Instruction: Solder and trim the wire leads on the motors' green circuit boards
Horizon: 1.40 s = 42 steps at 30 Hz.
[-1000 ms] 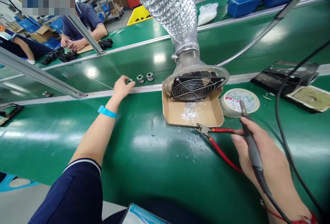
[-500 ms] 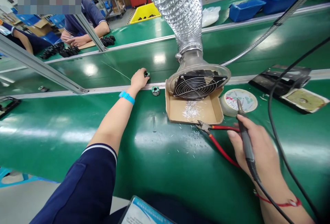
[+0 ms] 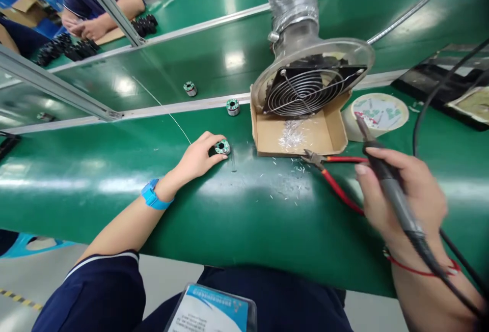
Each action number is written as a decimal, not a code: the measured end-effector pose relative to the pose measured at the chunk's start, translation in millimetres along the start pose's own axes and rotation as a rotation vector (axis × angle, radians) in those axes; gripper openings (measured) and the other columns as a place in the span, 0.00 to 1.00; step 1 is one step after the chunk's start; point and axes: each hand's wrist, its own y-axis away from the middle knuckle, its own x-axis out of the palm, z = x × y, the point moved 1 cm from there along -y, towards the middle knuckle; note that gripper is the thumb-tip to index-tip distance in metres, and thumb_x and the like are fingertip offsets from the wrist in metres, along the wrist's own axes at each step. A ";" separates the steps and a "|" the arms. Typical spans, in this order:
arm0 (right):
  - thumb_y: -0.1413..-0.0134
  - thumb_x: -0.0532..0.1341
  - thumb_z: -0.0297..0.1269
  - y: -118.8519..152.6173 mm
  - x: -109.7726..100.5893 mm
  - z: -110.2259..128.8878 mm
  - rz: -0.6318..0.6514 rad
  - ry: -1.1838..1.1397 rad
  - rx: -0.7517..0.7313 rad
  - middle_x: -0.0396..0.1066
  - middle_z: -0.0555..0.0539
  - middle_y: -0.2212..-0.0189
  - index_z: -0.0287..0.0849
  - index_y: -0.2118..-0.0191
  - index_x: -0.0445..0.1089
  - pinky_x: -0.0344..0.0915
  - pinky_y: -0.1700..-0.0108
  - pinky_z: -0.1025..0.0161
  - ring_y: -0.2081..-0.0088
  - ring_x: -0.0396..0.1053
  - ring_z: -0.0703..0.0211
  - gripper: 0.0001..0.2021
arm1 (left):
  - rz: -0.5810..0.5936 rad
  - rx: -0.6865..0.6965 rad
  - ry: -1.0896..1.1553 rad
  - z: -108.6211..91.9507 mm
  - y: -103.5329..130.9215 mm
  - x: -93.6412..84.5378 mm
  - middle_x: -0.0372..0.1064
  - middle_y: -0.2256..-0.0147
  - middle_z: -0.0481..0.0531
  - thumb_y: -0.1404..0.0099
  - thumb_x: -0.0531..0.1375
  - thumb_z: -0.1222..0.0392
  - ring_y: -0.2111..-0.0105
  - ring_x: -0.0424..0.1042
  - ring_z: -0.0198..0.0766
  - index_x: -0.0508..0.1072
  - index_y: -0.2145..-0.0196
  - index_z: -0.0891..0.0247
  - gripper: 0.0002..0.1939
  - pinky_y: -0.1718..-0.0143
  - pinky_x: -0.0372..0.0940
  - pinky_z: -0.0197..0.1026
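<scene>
My left hand (image 3: 200, 156) grips a small round part with a green ring-shaped board (image 3: 222, 147) between thumb and fingers, low over the green bench. A thin wire runs up and left from behind this hand. My right hand (image 3: 405, 189) is closed around a grey soldering iron (image 3: 395, 197), its tip pointing up and left in front of a white tape roll (image 3: 376, 113). Two similar round parts stand apart, one (image 3: 233, 107) by the metal rail and another (image 3: 190, 88) beyond it. Red-handled cutters (image 3: 338, 184) lie left of my right hand.
A cardboard tray (image 3: 267, 136) with wire clippings sits under a fan hood (image 3: 305, 90) on a silver duct. More clippings are scattered in front. A metal post (image 3: 76, 85) stands at left. Across the bench, a person's hands (image 3: 89, 29) rest near black parts. A black cable hangs at right.
My left hand has drawn back toward me with the round part, from beyond the rail to the near bench. The view has tilted down; my right hand still holds the iron.
</scene>
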 end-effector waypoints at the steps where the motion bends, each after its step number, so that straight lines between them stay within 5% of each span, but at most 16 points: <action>1: 0.43 0.63 0.42 3.3 -1.4 7.7 -0.002 -0.090 0.009 0.77 0.43 0.59 0.49 0.48 0.74 0.75 0.57 0.55 0.64 0.77 0.54 0.17 | 0.011 0.046 0.050 -8.8 3.6 5.0 0.70 0.53 0.53 0.35 0.64 0.58 0.51 0.71 0.42 0.72 0.48 0.60 0.18 0.50 0.66 0.42; 4: 0.39 0.62 0.38 9.6 -5.3 37.8 0.130 -0.367 0.045 0.79 0.48 0.59 0.54 0.41 0.69 0.76 0.63 0.59 0.68 0.77 0.60 0.20 | 0.069 0.146 0.249 -42.9 12.9 20.8 0.73 0.53 0.52 0.37 0.67 0.60 0.55 0.71 0.39 0.70 0.51 0.61 0.18 0.52 0.65 0.42; 8: 0.42 0.65 0.36 4.3 -5.9 73.2 0.334 -0.397 0.030 0.78 0.52 0.64 0.50 0.44 0.69 0.77 0.54 0.59 0.61 0.78 0.60 0.20 | 0.147 0.229 0.509 -87.2 23.6 34.5 0.73 0.59 0.48 0.38 0.69 0.58 0.65 0.69 0.34 0.69 0.52 0.60 0.19 0.63 0.64 0.38; 12: 0.46 0.67 0.33 -3.5 -1.2 85.1 0.423 -0.542 0.034 0.74 0.55 0.67 0.48 0.41 0.64 0.76 0.56 0.61 0.65 0.75 0.64 0.26 | 0.139 0.318 0.576 -107.1 28.9 37.2 0.69 0.65 0.46 0.39 0.70 0.54 0.67 0.67 0.33 0.72 0.50 0.59 0.21 0.66 0.63 0.37; 27: 0.45 0.63 0.27 -5.2 0.7 93.0 0.581 -0.611 0.097 0.70 0.58 0.70 0.44 0.44 0.61 0.73 0.57 0.65 0.68 0.71 0.69 0.23 | 0.048 0.444 0.427 -109.5 37.8 32.5 0.60 0.73 0.44 0.40 0.70 0.50 0.72 0.62 0.32 0.75 0.55 0.61 0.19 0.72 0.58 0.37; 34: 0.41 0.61 0.30 1.2 3.7 89.7 0.543 -0.634 -0.099 0.68 0.56 0.67 0.46 0.47 0.62 0.70 0.64 0.67 0.69 0.68 0.69 0.17 | 0.055 0.448 0.388 -107.8 39.8 33.0 0.65 0.71 0.45 0.38 0.68 0.46 0.71 0.65 0.34 0.73 0.51 0.55 0.20 0.72 0.59 0.39; 38: 0.41 0.61 0.33 8.4 12.3 84.5 0.426 -0.649 -0.075 0.69 0.54 0.66 0.45 0.45 0.61 0.72 0.58 0.63 0.66 0.70 0.66 0.19 | 0.047 0.419 0.383 -105.4 34.1 38.3 0.68 0.65 0.47 0.38 0.69 0.53 0.67 0.68 0.35 0.71 0.51 0.57 0.20 0.70 0.60 0.39; 42: 0.47 0.68 0.46 16.7 22.6 81.8 0.360 -0.351 -0.080 0.71 0.46 0.57 0.43 0.41 0.60 0.72 0.50 0.49 0.55 0.72 0.53 0.31 | 0.007 0.333 0.311 -101.7 24.5 47.8 0.68 0.62 0.49 0.38 0.66 0.63 0.63 0.68 0.36 0.69 0.54 0.60 0.15 0.67 0.62 0.40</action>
